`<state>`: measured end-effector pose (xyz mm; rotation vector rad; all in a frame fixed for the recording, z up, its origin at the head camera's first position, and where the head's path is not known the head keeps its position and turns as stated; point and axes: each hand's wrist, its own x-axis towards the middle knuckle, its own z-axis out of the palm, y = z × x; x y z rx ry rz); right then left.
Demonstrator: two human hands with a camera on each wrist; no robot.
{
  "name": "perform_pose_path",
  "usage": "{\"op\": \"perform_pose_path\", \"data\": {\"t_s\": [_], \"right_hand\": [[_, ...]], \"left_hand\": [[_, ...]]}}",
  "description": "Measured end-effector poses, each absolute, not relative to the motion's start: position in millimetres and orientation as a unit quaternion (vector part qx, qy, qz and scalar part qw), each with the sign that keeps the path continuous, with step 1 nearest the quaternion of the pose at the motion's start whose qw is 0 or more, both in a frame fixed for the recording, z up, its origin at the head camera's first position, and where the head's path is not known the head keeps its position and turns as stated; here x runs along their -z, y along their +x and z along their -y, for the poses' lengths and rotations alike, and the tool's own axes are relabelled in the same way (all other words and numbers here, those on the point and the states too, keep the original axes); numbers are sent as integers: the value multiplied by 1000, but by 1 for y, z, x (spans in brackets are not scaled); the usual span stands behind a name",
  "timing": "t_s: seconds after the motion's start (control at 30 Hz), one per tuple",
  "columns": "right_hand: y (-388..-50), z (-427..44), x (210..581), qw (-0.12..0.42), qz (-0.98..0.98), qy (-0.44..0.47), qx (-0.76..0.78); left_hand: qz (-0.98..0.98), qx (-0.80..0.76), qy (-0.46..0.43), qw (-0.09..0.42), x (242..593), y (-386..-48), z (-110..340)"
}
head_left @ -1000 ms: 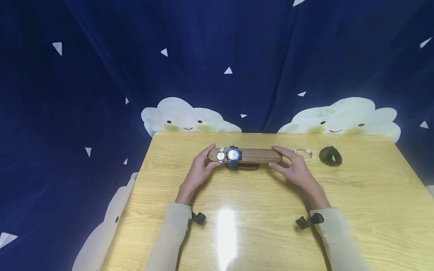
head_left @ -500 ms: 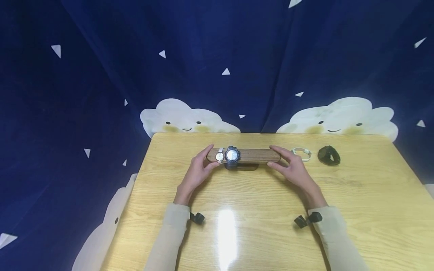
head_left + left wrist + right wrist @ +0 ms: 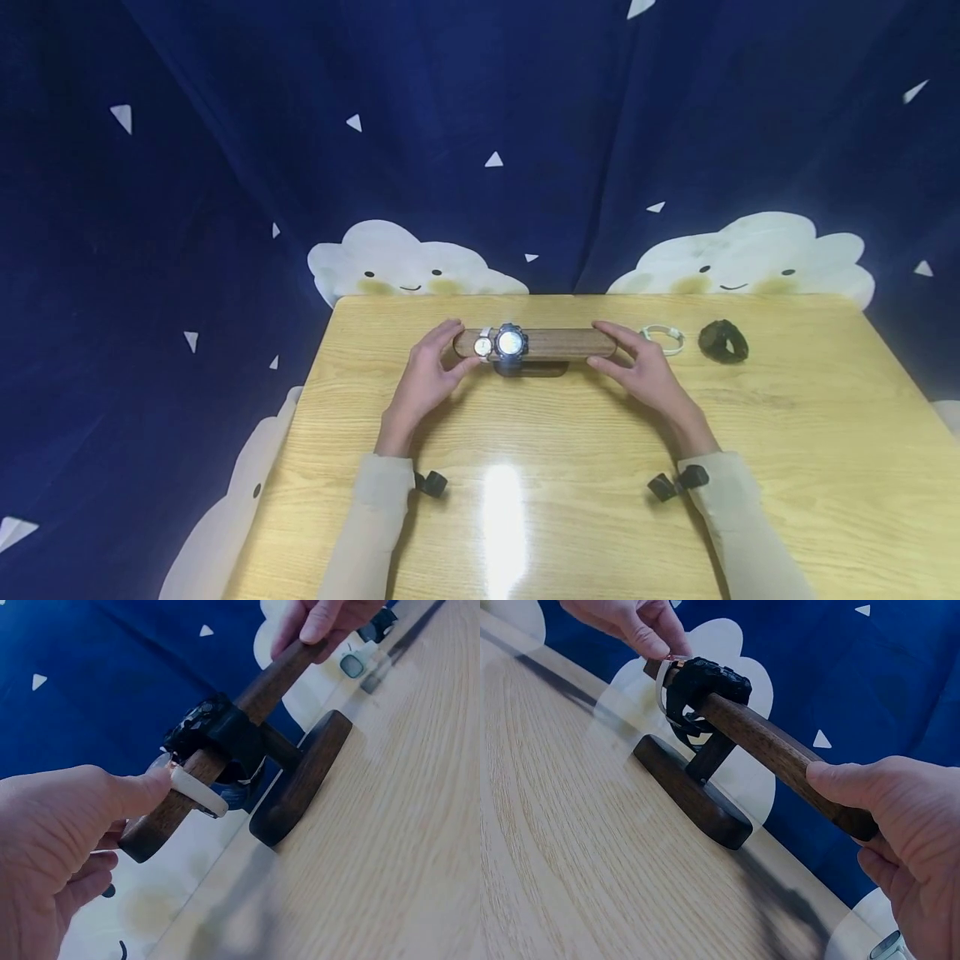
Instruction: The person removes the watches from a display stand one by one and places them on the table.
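Note:
A dark wooden watch stand [image 3: 566,344] stands at the table's far side, its horizontal bar raised on a post above a long base [image 3: 694,796]. Around the bar's left part sit a small white-strapped watch [image 3: 482,346] and, beside it, a larger black watch [image 3: 511,342]. My left hand [image 3: 422,379] holds the bar's left end; in the left wrist view its thumb touches the white strap [image 3: 199,793], while some fingers are hidden behind the bar. At the other end, my right hand [image 3: 654,379] grips the bar between thumb and fingers.
Right of the stand, a white-banded watch [image 3: 663,339] and a black watch [image 3: 723,342] lie on the wooden table [image 3: 570,467]. Behind the table's far edge hangs a dark blue curtain [image 3: 420,167] with clouds and white triangles. Each sleeve carries a small black wrist camera.
My left fingertips have drawn back slightly to the left along the bar. The right hand keeps its place on the bar. The whole head view has shifted a little.

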<state>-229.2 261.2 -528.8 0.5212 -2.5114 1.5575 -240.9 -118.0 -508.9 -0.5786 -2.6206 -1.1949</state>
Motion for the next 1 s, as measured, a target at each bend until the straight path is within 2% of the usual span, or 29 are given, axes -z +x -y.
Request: {"op": "perform_pose_path", "data": {"t_s": [0.53,0.83,1.0], "right_hand": [[-228,-260,527,69,836,168,-518],[-230,-262,529,70,840,169,-512],[-229,-261,528,71,840,168,-511]], "left_hand": [[895,346,-195,201,507,-240,112],[895,353,-209,176,508,-236,105],[893,354,-211,183,508,-235,102]]}}
